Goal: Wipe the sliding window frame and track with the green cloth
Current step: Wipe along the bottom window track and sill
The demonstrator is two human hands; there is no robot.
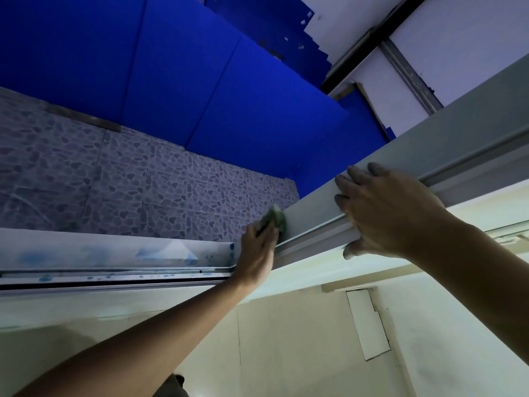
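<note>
left hand [259, 253] clenched on green cloth [276, 219], pressing at frame [312, 216] corner. right hand [386, 213] flat, released, on frame. track [114, 275] shows blue stains; much work left.

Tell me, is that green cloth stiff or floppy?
Probably floppy: the green cloth is scrunched into a wad under the left hand against the grey frame. Likely light too, since the fingers alone hold it.
</note>
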